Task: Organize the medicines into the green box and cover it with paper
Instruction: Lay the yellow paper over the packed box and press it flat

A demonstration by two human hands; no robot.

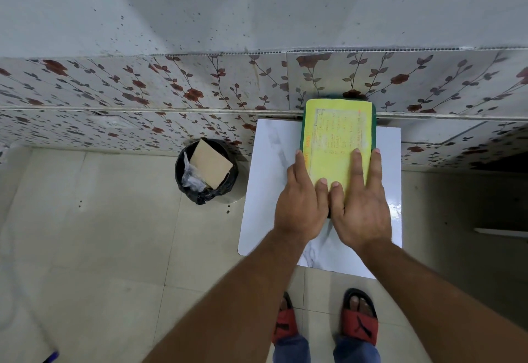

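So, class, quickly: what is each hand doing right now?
Left hand: open, flat, pressing the yellow paper on the green box.
Right hand: open, flat on the same paper.

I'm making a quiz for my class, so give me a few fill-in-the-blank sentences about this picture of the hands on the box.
1. The sheet of paper covering the green box is ____ in colour.
2. The left hand and right hand both press on the paper's ____ edge.
3. The black round bin on the floor holds a piece of brown ____.

Missing words: yellow; near; cardboard
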